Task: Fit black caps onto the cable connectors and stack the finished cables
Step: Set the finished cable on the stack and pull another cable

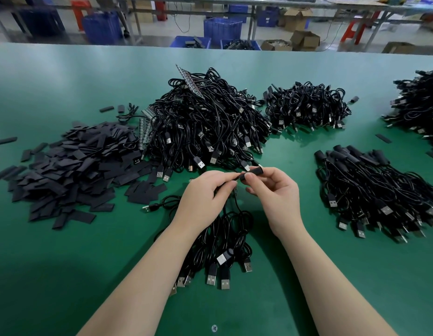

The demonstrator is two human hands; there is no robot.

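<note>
A wide green table [65, 263] holds five heaps: one large tangle of uncapped cables [205, 122] at centre, three heaps of cables on the right, and one spread of loose flat black caps [72, 166] on the left, too many to count. Just above a small bundle of cables [222, 241] in front, the left hand [205, 197] pinches one cable's connector end while the right hand [276, 190] pinches a black cap [253, 171] touching it. To seat it well, keep cap and connector in line and push straight on.
</note>
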